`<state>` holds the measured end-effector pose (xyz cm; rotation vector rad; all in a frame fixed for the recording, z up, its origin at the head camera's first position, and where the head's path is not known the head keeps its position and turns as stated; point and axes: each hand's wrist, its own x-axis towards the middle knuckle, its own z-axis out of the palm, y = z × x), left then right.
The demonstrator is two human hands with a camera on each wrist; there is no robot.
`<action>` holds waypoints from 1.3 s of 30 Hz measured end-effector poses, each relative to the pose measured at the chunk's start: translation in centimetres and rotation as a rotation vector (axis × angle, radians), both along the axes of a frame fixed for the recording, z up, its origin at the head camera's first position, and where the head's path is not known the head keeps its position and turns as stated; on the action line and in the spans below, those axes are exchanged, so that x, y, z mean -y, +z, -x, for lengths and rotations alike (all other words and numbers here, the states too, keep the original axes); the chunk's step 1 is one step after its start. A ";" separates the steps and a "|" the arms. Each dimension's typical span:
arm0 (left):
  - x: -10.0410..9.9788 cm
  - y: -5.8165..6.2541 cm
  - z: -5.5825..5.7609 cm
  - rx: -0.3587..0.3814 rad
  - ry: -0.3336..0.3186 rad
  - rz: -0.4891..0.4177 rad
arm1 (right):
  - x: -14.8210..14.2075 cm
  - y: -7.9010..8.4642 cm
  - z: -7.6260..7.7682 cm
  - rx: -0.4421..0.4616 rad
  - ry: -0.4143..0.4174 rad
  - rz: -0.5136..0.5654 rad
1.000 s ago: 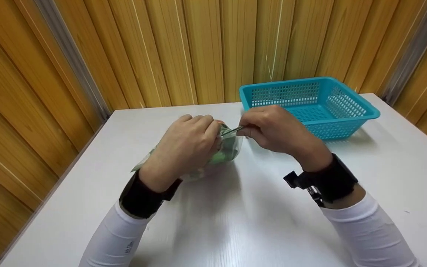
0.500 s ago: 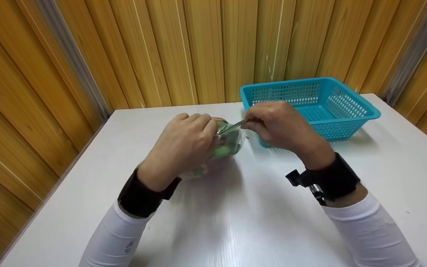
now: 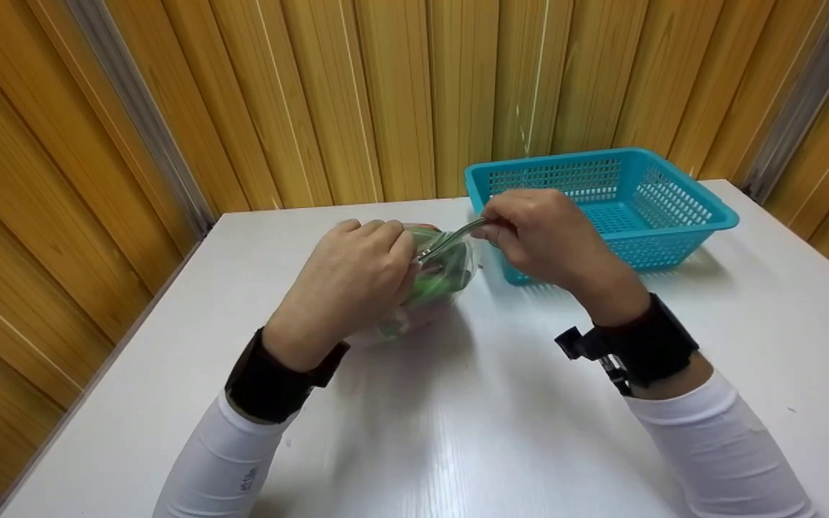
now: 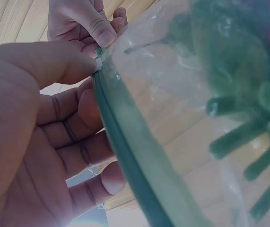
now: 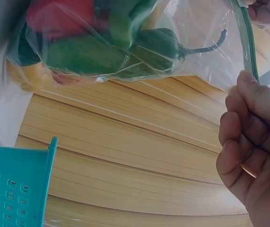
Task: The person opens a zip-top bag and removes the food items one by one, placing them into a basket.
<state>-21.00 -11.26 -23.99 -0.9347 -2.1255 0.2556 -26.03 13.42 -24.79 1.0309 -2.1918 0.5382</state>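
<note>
A clear zip bag [image 5: 210, 42] with a green zip strip [image 4: 125, 151] bulges with vegetables. Through the plastic show a green pepper [image 5: 156, 49] with its stem and something red [image 5: 61, 18]. My left hand [image 3: 353, 277] pinches the small white slider [image 4: 98, 64] on the strip between thumb and index finger. Farther along, my right hand [image 3: 540, 234] pinches the strip's end at the bag's top corner, as the right wrist view shows. Between the hands a short length of strip is stretched taut. The left hand hides part of the bag in the head view.
Behind the right hand, a turquoise perforated basket [image 3: 681, 236] stands at the back right of the white table [image 3: 551, 446]. Wood-patterned panel walls [image 3: 400, 101] rise beyond the table's back edge and along both sides.
My right hand has moved up and slightly right with the strip's end. A longer stretch of green strip shows between the hands, while the left hand has shifted slightly left.
</note>
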 end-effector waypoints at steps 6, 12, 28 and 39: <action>0.2 0.1 0.0 -0.008 -0.003 -0.009 | -0.1 0.0 0.1 0.022 -0.050 0.022; 0.5 0.2 0.0 0.034 0.011 -0.007 | -0.2 0.1 0.2 0.075 -0.087 0.036; 1.6 0.6 -0.3 0.051 -0.013 -0.038 | -0.6 0.2 0.4 0.090 -0.144 0.062; 2.3 1.2 -0.5 0.112 -0.032 -0.031 | -0.9 0.3 0.6 0.097 -0.174 0.069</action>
